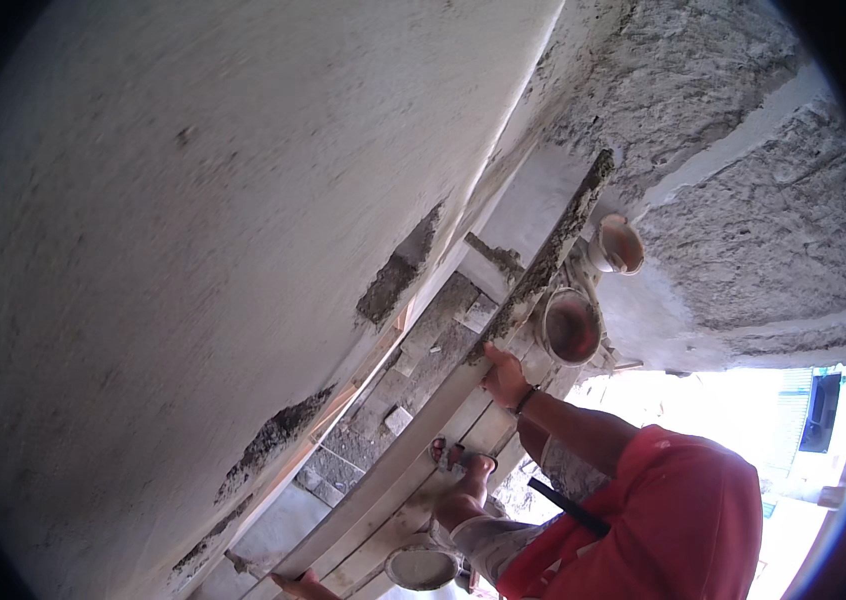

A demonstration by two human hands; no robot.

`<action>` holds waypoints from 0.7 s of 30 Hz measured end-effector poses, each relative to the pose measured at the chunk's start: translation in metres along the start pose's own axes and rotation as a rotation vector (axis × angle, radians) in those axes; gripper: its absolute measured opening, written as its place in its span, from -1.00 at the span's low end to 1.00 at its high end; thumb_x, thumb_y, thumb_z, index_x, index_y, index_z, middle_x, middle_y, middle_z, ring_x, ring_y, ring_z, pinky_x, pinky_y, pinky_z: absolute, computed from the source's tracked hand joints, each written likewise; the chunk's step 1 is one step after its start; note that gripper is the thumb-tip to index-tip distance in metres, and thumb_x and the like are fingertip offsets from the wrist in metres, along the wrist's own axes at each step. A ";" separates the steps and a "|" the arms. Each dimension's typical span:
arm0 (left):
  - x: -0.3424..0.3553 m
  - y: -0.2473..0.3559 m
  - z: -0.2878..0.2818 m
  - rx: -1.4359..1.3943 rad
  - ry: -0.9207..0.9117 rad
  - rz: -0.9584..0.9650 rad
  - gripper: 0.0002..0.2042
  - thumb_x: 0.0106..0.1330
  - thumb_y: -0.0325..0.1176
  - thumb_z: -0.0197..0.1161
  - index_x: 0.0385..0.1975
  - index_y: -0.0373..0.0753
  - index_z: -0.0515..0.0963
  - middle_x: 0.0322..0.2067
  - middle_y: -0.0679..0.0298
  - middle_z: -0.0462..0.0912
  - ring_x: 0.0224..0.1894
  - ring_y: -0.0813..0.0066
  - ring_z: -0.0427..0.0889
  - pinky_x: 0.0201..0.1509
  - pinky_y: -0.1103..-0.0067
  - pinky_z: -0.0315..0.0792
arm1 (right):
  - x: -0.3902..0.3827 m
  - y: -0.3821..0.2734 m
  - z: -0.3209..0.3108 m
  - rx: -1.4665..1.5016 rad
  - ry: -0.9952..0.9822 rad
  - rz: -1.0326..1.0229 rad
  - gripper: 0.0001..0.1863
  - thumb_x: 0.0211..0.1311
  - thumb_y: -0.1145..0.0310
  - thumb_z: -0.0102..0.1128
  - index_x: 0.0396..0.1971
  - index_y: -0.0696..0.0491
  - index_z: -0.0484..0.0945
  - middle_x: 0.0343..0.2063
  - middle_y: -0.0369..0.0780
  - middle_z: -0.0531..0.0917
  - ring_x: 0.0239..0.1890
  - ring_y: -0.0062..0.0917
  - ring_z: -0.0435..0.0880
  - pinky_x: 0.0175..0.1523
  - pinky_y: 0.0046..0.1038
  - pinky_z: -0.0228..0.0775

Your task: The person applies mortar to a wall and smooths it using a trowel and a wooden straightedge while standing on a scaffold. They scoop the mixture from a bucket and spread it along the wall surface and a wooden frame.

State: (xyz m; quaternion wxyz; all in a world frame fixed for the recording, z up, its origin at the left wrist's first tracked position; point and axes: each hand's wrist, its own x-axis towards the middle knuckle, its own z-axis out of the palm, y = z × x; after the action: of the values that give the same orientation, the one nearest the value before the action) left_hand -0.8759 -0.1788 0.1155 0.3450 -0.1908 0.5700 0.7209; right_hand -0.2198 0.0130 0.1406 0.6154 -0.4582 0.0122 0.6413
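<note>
A long straightedge board [418, 415] slants across the middle of the view, from the lower left up to the right. Wet mortar [548, 260] clings along its far half. My right hand [505, 378], with a dark band at the wrist, grips the board near its middle. At the lower edge my left hand [305, 586] is closed on the board's near end, and part of that hand is cut off by the frame. Left of the board rises a smooth plastered wall [203, 220] with rough dark patches [398, 275]; a gap shows between the wall and the board.
I stand on scaffold planks [368, 545], a sandalled foot [463, 458] showing. Beyond my right hand are a bucket [573, 327] and another bucket [619, 245]. A round pan of grey mix [423, 567] is beside my leg. Rough mortared surface [743, 190] fills the upper right. Rubble [373, 430] lies below.
</note>
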 end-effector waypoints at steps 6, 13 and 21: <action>-0.047 0.005 0.013 -0.128 0.036 -0.042 -0.48 0.16 -0.06 0.29 0.07 -0.19 0.45 0.09 0.19 0.49 0.11 0.20 0.45 0.22 0.28 0.29 | -0.014 0.010 -0.012 0.055 0.013 0.096 -0.63 0.38 0.14 -0.07 -0.04 0.13 0.38 -0.08 -0.14 0.55 -0.03 -0.31 0.55 0.10 -0.13 0.36; -0.090 -0.032 0.039 -0.131 -0.064 -0.156 -0.53 0.11 -0.07 0.35 -0.04 -0.18 0.51 0.00 0.20 0.55 0.01 0.27 0.53 0.11 0.37 0.40 | -0.009 0.029 -0.014 0.085 0.030 0.151 -0.56 0.37 0.12 -0.08 0.07 0.13 0.34 0.04 -0.13 0.50 0.12 -0.29 0.46 0.23 -0.10 0.22; -0.105 -0.089 0.066 -0.035 -0.042 -0.172 -0.55 0.10 -0.05 0.33 -0.11 -0.20 0.52 -0.12 0.21 0.60 -0.04 0.26 0.55 0.09 0.32 0.42 | 0.003 0.032 -0.019 0.129 0.054 0.093 -0.59 0.36 0.11 -0.06 0.02 0.11 0.38 0.02 -0.17 0.53 0.06 -0.34 0.51 0.19 -0.15 0.29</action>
State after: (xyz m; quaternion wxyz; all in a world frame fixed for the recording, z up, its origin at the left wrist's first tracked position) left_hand -0.7323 -0.1355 0.1423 0.4142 -0.2299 0.5312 0.7025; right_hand -0.2339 -0.0033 0.1097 0.6126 -0.4336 0.0912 0.6545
